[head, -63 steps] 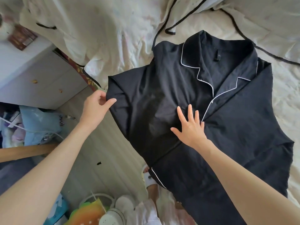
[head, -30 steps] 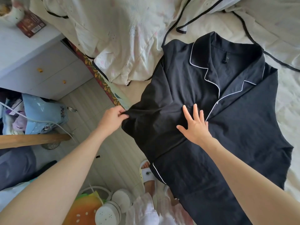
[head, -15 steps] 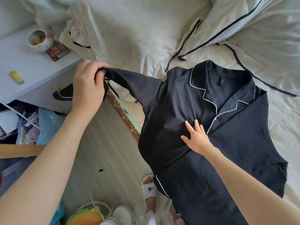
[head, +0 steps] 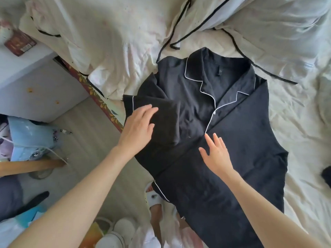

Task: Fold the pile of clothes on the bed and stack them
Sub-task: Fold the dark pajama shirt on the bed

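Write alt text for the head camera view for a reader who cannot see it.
A black pyjama shirt with white piping lies face-up on a rumpled cream bed. The left hand presses its folded-in sleeve flat; the right hand rests open on the front.

Bright, soft daylight with faint shadows; slight motion blur throughout, and wide-angle bending at the edges.

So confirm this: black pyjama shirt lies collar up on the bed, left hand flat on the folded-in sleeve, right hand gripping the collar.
Wrong on the right hand: the head view shows it open on the black pyjama shirt front, well below the collar. Left hand does lie flat on the folded-in sleeve.
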